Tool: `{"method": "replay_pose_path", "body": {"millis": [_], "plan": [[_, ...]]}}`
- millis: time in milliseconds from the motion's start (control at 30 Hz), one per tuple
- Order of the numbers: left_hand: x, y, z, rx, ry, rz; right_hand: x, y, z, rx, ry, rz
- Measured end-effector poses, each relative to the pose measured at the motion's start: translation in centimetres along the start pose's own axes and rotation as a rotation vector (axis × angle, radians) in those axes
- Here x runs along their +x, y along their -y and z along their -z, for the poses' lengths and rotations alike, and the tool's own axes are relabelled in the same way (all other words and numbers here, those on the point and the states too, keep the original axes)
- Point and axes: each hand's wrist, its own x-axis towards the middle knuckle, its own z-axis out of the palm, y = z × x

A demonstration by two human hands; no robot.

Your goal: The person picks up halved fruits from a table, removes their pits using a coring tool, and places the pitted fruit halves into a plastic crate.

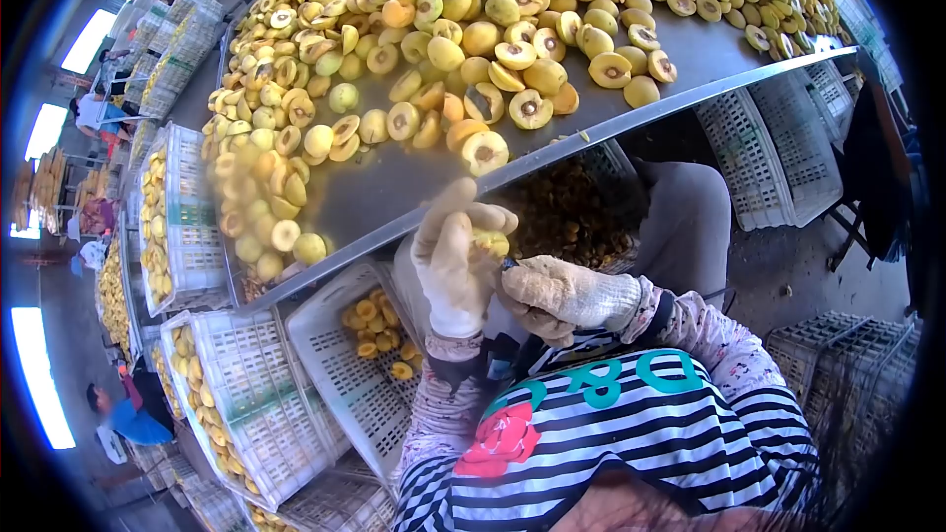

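My left hand (pixel 451 261), in a pale work glove, is raised just in front of the table's metal edge. Its fingers are closed around a yellow apricot piece (pixel 491 241). Close beside it is my right hand (pixel 564 294), also gloved, with fingers curled together toward the fruit. A small dark tip (pixel 508 263) shows at its fingertips; the rest of that object is hidden. Beyond both hands, many halved apricots (pixel 404 121), some with brown pits showing, are heaped on the metal table (pixel 370 182).
Below my left arm a white crate (pixel 330 355) holds some apricot pieces. Full crates (pixel 251 404) stand further left. Under the table edge sits a container of dark brown pits (pixel 567 212), beside my knee (pixel 690 222). More crates (pixel 744 158) are at right. Other people (pixel 138 419) appear at far left.
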Motion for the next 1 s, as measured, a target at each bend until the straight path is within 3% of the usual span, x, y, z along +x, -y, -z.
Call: {"method": "replay_pose_path", "body": {"millis": [33,67,133,233,300,333,433,500,567,700,733,800,900,967,1000], "plan": [[0.0,-0.1,0.4,0.11,0.033,-0.04,0.0,0.1,-0.4,0.019,0.005,0.003],[0.0,-0.4,0.7,0.225,0.072,-0.077,0.5,-0.4,-0.3,-0.185,-0.106,0.026],[0.0,-0.9,0.8,0.398,0.113,-0.102,2.3,-2.4,-0.1,-0.529,-0.288,0.465],[0.8,-1.8,1.6,0.475,0.339,-0.103,1.7,-2.5,-0.3,-0.456,-0.206,0.412],[1.3,-3.0,2.2,0.422,0.438,0.073,0.0,-1.0,-0.4,0.043,0.098,-0.057],[1.7,-3.5,1.9,0.368,0.489,0.149,-0.3,-0.6,-0.9,0.172,0.141,-0.091],[3.1,-4.4,1.6,0.356,0.575,0.293,0.2,-0.8,-1.3,0.185,0.126,-0.083],[3.2,-5.0,1.1,0.521,0.522,0.371,1.0,-1.3,-2.2,-0.35,-0.298,0.117],[2.8,-4.6,1.1,0.529,0.546,0.354,0.8,-1.9,-1.5,-0.397,-0.252,0.059],[2.8,-4.4,2.0,0.345,0.616,0.404,0.3,-1.5,-0.6,0.378,0.241,-0.131],[2.8,-4.3,2.0,0.289,0.621,0.396,0.4,-1.9,-0.8,0.36,0.231,-0.13],[3.1,-4.5,1.8,0.454,0.59,0.406,1.1,-2.3,-1.6,-0.247,-0.185,0.048],[3.3,-5.2,0.8,0.527,0.588,0.466,1.4,-2.4,-1.9,-0.452,-0.31,0.189],[3.4,-5.8,0.8,0.528,0.615,0.525,0.5,-0.8,-1.2,-0.002,0.045,-0.14],[2.8,-5.2,1.3,0.387,0.638,0.43,0.1,-0.8,-0.9,0.119,0.146,-0.146]]}}
